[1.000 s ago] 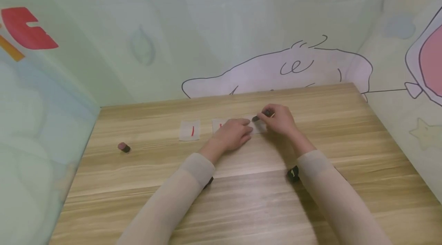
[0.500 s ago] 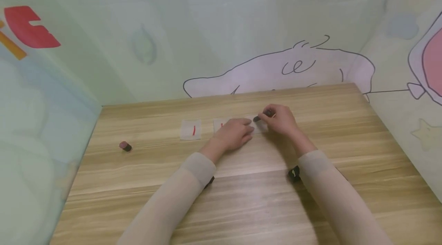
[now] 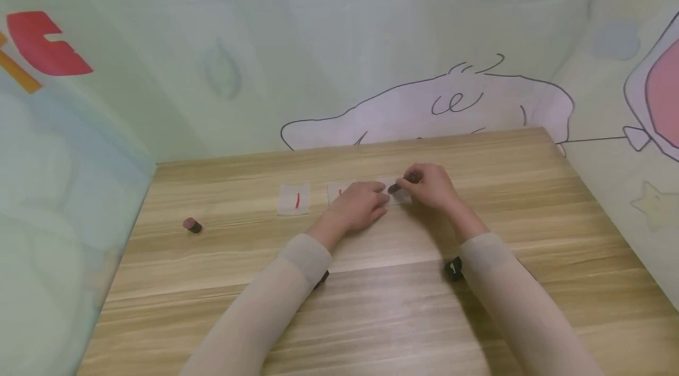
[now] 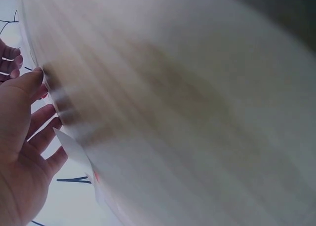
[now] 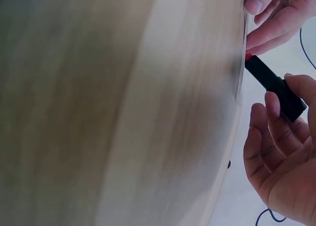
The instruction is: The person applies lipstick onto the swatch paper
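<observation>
My right hand (image 3: 431, 185) pinches a black lipstick (image 5: 275, 86) between thumb and fingers. Its red tip points down at the rightmost white paper piece (image 3: 403, 197), touching or very near it. On that piece's left edge rest the fingertips of my left hand (image 3: 358, 205), fingers fairly straight. The same hand partly covers a middle paper piece (image 3: 333, 191), where a bit of red shows. Farther left lies another paper piece (image 3: 287, 201) bearing a short red stroke. In the left wrist view, a paper corner (image 4: 74, 149) lifts beside the left hand (image 4: 24, 147).
A small dark cylinder with a maroon end (image 3: 192, 225) lies on the left of the wooden table (image 3: 228, 282). Another black object (image 3: 453, 269) sits by the right sleeve, and a dark item (image 3: 322, 279) is mostly hidden by the left sleeve. A printed curtain (image 3: 339, 40) hangs behind.
The lipstick's tip has shifted slightly toward me over the right paper piece, and the tube tilts more steeply. My left hand has stayed in place.
</observation>
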`<state>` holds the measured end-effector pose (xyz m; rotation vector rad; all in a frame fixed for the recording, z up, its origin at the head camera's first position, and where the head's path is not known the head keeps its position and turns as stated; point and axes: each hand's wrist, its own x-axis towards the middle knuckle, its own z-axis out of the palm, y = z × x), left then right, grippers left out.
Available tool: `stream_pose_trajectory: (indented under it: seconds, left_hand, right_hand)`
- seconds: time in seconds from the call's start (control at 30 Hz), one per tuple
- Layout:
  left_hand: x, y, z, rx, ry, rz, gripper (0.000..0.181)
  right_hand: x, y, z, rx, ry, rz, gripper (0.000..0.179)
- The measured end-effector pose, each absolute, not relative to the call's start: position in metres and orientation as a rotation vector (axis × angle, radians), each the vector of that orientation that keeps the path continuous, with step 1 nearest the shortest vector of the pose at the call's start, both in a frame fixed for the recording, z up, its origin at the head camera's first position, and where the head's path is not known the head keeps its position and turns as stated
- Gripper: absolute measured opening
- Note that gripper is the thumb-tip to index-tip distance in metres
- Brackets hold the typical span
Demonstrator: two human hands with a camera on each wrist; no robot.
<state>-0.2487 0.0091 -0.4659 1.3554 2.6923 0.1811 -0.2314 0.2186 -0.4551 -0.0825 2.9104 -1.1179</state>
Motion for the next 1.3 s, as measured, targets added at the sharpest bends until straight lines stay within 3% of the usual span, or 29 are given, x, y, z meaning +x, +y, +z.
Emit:
stream_pose_trajectory:
  seconds: [0.77,1.3]
  left_hand:
    - [-0.247,0.009,-0.468,1.356,2.697,0.228,0.035]
    - [-0.249,0.010,-0.469,1.405,2.696,0.229,0.027]
  right_hand:
    - [-0.228,0.223,-0.458,-0.090,2.894,-1.111,0.022]
    - [-0.225,0.232,-0.446,0.060,2.814,-1.462,0.027]
